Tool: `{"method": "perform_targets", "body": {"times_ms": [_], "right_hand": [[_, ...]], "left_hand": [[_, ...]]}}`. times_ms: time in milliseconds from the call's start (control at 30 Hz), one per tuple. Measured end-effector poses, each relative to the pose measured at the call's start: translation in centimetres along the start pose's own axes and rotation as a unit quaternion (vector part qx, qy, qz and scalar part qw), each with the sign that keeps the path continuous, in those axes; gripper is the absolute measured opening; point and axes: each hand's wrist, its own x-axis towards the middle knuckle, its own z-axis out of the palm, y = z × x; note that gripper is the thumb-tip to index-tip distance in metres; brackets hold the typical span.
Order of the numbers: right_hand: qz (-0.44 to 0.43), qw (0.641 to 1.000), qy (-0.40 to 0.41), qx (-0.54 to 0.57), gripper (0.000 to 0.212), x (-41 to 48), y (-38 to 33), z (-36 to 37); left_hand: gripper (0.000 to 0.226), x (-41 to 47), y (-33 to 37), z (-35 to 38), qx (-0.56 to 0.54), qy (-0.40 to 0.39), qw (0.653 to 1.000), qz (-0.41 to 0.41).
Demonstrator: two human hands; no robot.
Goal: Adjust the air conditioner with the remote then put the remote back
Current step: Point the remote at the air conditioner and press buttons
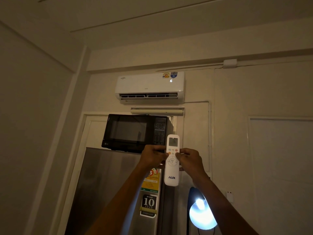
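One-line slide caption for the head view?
Both hands hold the remote up toward the air conditioner.

Silver fridge carries black microwave directly on top, w/ stickers on fridge door.

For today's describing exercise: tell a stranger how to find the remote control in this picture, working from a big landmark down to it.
Start at the white air conditioner high on the wall, then drop past the black microwave standing on the silver fridge. In front of them, the left hand and right hand hold up the remote. It is the only slim white upright object, with a small screen, coloured buttons and "AUX" printed low.
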Motion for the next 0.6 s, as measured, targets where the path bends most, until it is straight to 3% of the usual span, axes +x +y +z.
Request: {"method": "perform_targets", "body": {"times_ms": [600], "right_hand": [[0.001,1.000,0.012,-0.001,0.027,0.15,0.36,-0.32]], "left_hand": [[0.034,0.12,-0.22,0.40,-0.019,0.000,1.000,0.002]]}}
